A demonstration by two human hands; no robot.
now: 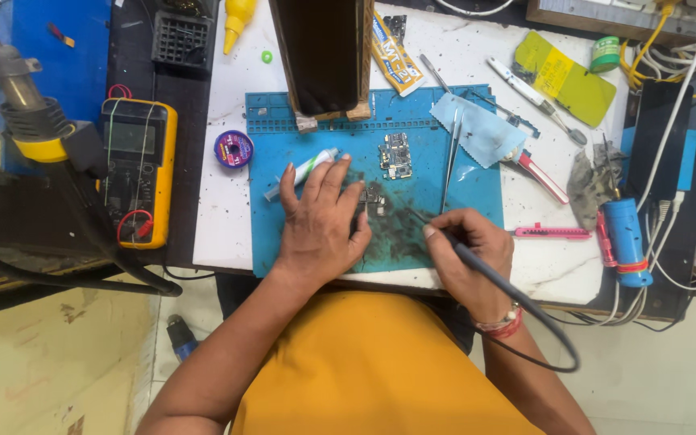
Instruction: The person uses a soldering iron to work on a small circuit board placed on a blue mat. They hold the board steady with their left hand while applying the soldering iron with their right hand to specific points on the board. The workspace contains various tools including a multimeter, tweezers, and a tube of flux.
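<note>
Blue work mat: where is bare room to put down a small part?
The blue work mat is bare left of the left hand, below the white syringe. It is crowded between the small circuit board and the right hand.

left hand (320, 221) covers most of the small board (372, 199) under it | soldering iron (477, 270) tip too small to make out, can't tell if it touches | dark box (324, 52) cut off at top edge | hot-air nozzle (10, 76) blurry, cropped left
</note>
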